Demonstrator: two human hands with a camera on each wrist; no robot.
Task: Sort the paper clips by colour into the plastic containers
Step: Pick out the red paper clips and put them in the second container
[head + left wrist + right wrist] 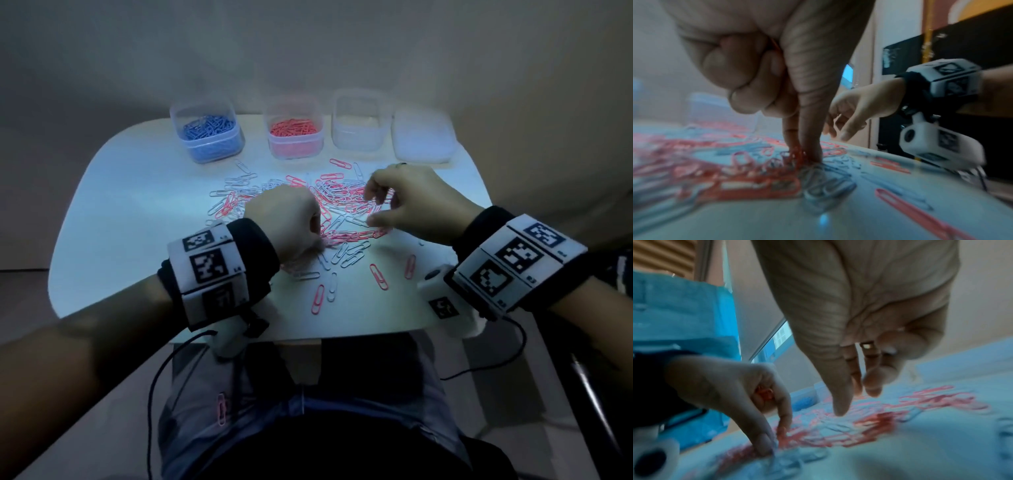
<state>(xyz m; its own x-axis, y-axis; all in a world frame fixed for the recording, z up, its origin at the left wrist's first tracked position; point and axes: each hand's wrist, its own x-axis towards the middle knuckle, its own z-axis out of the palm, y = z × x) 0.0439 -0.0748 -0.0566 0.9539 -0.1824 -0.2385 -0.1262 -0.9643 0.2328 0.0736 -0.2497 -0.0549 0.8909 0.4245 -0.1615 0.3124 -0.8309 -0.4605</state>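
A loose pile of red and white paper clips (342, 202) lies mid-table. My left hand (318, 236) is curled in a fist at the pile's near edge. Its thumb and forefinger pinch red clips (795, 154) on the table, and more red clips (764, 392) show inside the curled fingers. My right hand (373, 209) hovers over the right part of the pile, fingers hanging relaxed (855, 400) and holding nothing. At the back stand a container of blue clips (209, 137), a container of red clips (294, 137) and an empty clear container (358, 126).
A white lid or shallow tub (423, 140) sits at the back right. Stray red and white clips (378, 277) lie near the table's front edge (308, 337). One red clip (221, 409) rests on the person's lap. Cables hang from both wristbands.
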